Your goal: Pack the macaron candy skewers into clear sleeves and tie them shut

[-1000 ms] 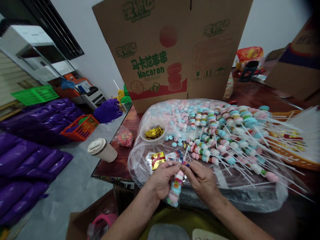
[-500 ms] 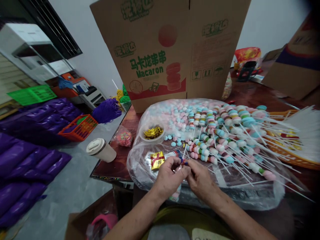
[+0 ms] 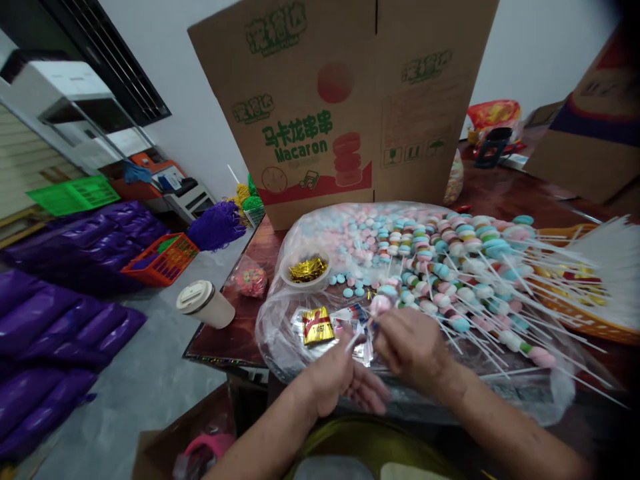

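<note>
My left hand and my right hand meet at the near edge of a plastic-covered table. Between them is a candy skewer in a clear sleeve, its white stick by my left thumb. My right hand pinches the sleeve's top end, just below a pink candy. My left hand is curled and somewhat blurred, gripping the lower end. A big pile of pastel candy skewers lies just beyond my right hand. A gold packet sits left of my hands.
A tall Macaron carton stands behind the pile. A bowl of gold twist ties, a small candy bag and a lidded paper cup lie at the left. An orange basket is at the right; purple bags cover the floor.
The bagged skewer that hung down between my hands has been swung up and laid flatter. My left hand dropped lower and my right hand moved slightly right.
</note>
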A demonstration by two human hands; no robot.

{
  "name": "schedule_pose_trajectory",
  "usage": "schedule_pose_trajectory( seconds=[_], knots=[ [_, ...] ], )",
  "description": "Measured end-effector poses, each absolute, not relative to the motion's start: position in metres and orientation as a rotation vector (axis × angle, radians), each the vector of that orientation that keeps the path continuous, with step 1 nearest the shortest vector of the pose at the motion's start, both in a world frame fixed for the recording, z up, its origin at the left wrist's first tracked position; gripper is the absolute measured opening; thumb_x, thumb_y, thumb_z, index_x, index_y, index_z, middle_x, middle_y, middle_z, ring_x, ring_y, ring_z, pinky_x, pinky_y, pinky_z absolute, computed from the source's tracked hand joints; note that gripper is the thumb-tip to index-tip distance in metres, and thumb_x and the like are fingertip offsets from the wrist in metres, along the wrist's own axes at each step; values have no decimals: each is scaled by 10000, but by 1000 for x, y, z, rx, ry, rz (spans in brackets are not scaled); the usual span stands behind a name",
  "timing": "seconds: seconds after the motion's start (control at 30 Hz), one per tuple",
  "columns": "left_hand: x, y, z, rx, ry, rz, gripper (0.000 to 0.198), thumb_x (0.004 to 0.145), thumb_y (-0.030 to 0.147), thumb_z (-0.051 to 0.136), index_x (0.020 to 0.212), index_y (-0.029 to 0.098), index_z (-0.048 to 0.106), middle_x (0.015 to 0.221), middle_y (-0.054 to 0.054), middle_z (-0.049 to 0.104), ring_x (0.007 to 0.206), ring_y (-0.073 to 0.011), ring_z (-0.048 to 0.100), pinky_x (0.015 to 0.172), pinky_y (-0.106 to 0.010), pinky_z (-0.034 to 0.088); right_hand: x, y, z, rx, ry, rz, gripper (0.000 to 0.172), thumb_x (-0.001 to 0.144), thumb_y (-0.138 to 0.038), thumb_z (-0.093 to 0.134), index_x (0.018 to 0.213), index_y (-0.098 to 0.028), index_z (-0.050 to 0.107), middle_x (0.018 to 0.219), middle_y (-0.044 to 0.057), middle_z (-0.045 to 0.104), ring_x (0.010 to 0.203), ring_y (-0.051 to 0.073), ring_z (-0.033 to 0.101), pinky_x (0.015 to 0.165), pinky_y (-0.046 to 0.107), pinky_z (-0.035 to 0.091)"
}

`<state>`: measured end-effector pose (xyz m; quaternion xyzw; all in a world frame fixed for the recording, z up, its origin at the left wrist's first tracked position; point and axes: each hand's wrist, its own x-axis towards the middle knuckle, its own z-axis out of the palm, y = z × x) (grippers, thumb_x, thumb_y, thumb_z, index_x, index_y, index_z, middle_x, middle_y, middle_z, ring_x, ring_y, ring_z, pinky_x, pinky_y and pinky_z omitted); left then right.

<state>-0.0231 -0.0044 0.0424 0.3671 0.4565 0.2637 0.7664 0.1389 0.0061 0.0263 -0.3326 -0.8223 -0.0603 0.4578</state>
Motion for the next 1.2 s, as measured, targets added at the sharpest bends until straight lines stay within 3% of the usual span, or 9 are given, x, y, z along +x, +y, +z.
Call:
schedule_pose_trajectory(
  seconds=[0.13,0.2,0.33,0.43,0.53,0.8,1.03,1.13,1.2],
  knots=[
    [-57,2,64,702,633,955,894,662,820,123,1082,174,578,568,-55,634,497,-192,573,552,-328,445,121,-9,14,-953,-1866,624,197,728,-164,434,533,-192,423,493,-32,422,465,100,353,463,239,251],
    [-67,2,61,798,561,809,980,617,849,88,877,106,673,499,-105,617,495,-237,584,564,-379,455,119,-8,10,-1141,-1665,771,230,772,-187,373,544,-194,398,488,-42,385,461,95,353,443,219,262],
    [-63,-2,43,805,762,741,832,743,745,199,884,83,681,787,-151,691,757,-263,630,819,-426,411,108,-11,14,-1141,-1517,1123,216,734,-238,425,527,-191,386,489,-51,349,481,88,325,451,212,268],
    [-58,-3,41,714,693,986,835,754,737,138,736,113,691,619,-117,672,671,-249,625,854,-467,386,99,-11,18,-1124,-1379,1416,212,705,-268,431,514,-196,374,454,-65,294,447,80,264,431,217,235],
    [-58,-5,41,800,842,940,761,802,673,212,565,104,660,483,-97,618,601,-229,615,820,-435,410,99,-5,19,-1193,-1259,1342,215,722,-268,408,532,-206,328,472,-68,267,456,82,255,431,215,220],
    [-28,-23,20,760,1012,656,387,759,497,543,777,131,667,718,-55,668,695,-176,591,705,-304,441,96,-19,5,-1248,-1696,1081,189,764,-238,406,587,-182,441,542,-28,459,546,111,407,510,221,310],
    [-17,-5,18,649,1133,1068,270,673,410,634,697,145,589,609,-9,608,601,-138,553,614,-251,416,120,-17,8,-1145,-1934,1244,246,804,-254,433,581,-173,497,543,-19,503,523,106,439,488,216,341],
    [-8,-5,21,1058,1281,1019,286,729,440,553,625,175,572,521,11,562,513,-123,505,565,-241,397,142,-14,9,-1034,-1766,1417,208,805,-364,495,794,-169,565,704,-1,579,615,117,503,536,218,403],
    [3,-11,18,1487,1116,599,294,725,454,552,607,190,604,524,-3,567,515,-141,509,554,-252,395,160,-20,2,-1055,-1537,1401,309,791,-402,529,1000,-175,532,821,22,603,681,137,546,589,244,447]
  ],
)
